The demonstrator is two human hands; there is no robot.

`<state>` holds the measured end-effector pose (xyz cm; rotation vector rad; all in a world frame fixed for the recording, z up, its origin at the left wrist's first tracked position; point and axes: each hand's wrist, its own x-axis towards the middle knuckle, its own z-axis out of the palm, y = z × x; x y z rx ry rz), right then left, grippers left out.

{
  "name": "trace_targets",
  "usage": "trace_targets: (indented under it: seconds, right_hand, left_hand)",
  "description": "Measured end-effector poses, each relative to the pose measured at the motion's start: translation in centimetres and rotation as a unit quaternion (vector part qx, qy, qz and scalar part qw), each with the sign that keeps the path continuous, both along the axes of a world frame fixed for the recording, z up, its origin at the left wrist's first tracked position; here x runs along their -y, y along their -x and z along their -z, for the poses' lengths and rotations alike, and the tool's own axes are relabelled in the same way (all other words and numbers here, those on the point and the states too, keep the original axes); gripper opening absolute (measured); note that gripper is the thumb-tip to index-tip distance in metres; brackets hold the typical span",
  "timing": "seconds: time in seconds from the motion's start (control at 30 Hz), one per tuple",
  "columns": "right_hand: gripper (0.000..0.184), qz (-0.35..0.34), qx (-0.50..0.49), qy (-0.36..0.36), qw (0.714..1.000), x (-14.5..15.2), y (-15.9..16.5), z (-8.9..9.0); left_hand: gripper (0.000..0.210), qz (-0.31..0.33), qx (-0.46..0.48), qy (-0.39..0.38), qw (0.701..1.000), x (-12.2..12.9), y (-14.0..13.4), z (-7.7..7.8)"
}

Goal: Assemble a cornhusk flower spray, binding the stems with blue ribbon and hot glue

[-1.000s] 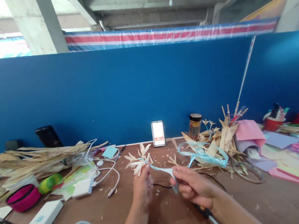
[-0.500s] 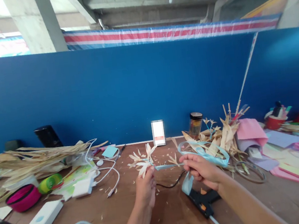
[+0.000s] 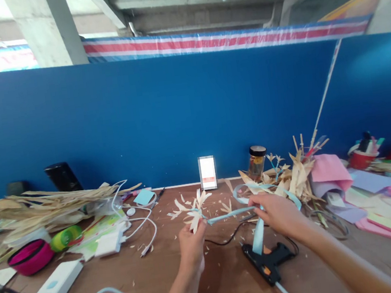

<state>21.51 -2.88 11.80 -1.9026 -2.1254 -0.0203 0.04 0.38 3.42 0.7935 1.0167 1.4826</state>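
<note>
Nearest the camera, a black hot-glue gun with an orange trigger [image 3: 268, 262] lay on the brown wooden tabletop [image 3: 221, 287], just below the hands. Above it, the left hand [image 3: 191, 245] was pinched closed around the base of a small flower of pale, dried straw-coloured husk petals [image 3: 193, 209], holding it upright off the table. The right hand [image 3: 279, 212] gripped a thin light-blue paper ribbon [image 3: 231, 215] that ran taut from the flower's base across to the fingers, with a loose tail hanging down toward the glue gun.

The flower looked feather-light and brittle — its thin petals would likely crack under pressure, so the bound base seemed the safest place to hold. The ribbon appeared soft and limp, likely to tear if pulled hard; a pinch close to the flower would probably control it best.

Further back, white charger cables [image 3: 136, 221] trailed at left beside a magenta round bowl [image 3: 30, 257], while a heap of dried husk strips [image 3: 286, 178] and sheets of coloured paper [image 3: 373, 185] spread at right. A small dark-lidded glass jar [image 3: 256, 162] stood against the blue partition wall [image 3: 163, 117].
</note>
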Motion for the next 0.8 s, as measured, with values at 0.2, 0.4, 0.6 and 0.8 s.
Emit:
trace_targets:
  seconds: [0.2, 0.4, 0.6, 0.8]
  right_hand:
    - [0.021, 0.052, 0.091, 0.037, 0.994, -0.4, 0.0, -0.8]
    - [0.021, 0.047, 0.123, 0.035, 0.991, -1.9, -1.1, -0.3]
    - [0.025, -0.011, 0.068, -0.024, 0.997, -2.9, -1.7, 2.2]
    - [0.060, -0.088, -0.040, 0.088, 0.991, -2.4, -2.4, 3.0]
  left_hand:
    - [0.029, 0.022, 0.017, -0.008, 1.000, 0.2, 0.0, -0.1]
    - [0.027, 0.091, -0.029, -0.008, 0.995, 0.8, -0.4, 0.2]
    - [0.029, 0.192, 0.012, -0.011, 0.981, 1.4, -0.4, -0.9]
    - [0.031, 0.150, -0.002, 0.015, 0.988, 1.0, -0.4, -0.8]
